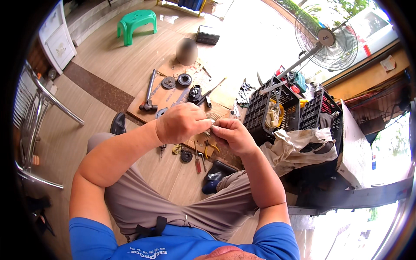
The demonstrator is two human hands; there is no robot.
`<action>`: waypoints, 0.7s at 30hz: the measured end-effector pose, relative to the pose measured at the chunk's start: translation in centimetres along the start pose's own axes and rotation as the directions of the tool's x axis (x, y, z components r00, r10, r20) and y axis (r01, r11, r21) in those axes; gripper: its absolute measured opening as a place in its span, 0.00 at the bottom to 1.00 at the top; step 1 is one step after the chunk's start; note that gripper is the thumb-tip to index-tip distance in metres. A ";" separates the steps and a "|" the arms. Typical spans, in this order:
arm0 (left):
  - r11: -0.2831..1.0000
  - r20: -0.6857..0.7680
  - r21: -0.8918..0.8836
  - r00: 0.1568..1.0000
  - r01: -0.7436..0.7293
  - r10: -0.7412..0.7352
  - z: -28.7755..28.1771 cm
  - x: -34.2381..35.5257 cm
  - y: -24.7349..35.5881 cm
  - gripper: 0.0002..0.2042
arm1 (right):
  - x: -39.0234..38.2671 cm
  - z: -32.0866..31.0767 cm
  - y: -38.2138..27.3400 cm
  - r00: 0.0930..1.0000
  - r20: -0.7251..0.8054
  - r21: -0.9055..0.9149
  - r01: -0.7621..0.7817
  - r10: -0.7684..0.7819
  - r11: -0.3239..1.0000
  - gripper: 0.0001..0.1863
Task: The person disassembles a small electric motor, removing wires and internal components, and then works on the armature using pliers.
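Note:
My left hand (182, 123) and my right hand (236, 136) meet above a cardboard sheet (138, 104) on the floor. Both are closed, thumbs and fingers pinched together at the tips. Whatever small piece they hold between them is too small to name. Just behind the fingertips shows part of a round, ribbed metal piece (213, 115); whether it is held or lies below, I cannot tell. Nearest beneath my hands lie pliers with yellow-orange handles (212, 148), a red-handled screwdriver (198, 165), a black round part (186, 156) and a yellow tangle (177, 149).
Farther out on the cardboard are a long-handled metal tool (150, 91), a grey disc (168, 82) and a black ring (184, 80). Black crates (264, 112) with a cloth (299, 147) stand at right, near a fan (326, 37). A green stool (138, 19) is far left.

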State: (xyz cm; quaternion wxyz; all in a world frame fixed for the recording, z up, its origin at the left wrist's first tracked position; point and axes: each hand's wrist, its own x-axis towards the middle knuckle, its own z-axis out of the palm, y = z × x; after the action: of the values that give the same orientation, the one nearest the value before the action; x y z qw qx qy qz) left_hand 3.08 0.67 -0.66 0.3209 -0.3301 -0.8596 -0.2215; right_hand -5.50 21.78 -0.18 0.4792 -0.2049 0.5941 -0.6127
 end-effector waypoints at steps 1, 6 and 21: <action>1.000 -0.002 -0.007 1.000 -0.013 0.013 0.0 0.0 0.0 0.08 | 0.0 -0.1 0.1 1.000 0.025 0.035 -0.005 0.004 0.999 0.09; 0.999 0.003 -0.030 1.000 0.029 -0.029 0.0 0.1 -0.1 0.09 | -0.3 0.8 -0.2 0.995 -0.089 0.002 0.034 -0.034 0.999 0.09; 0.765 0.293 -0.311 0.822 0.565 -0.488 0.0 0.5 -0.3 0.06 | 0.1 1.4 -0.7 0.846 -0.010 -0.775 0.331 -0.534 0.539 0.05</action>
State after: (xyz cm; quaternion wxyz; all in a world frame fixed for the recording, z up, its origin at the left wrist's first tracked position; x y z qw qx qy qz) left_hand 2.58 0.71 -0.35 0.0888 -0.1508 -0.8841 -0.4334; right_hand -4.64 20.90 0.70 0.1060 -0.4468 0.7759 -0.4326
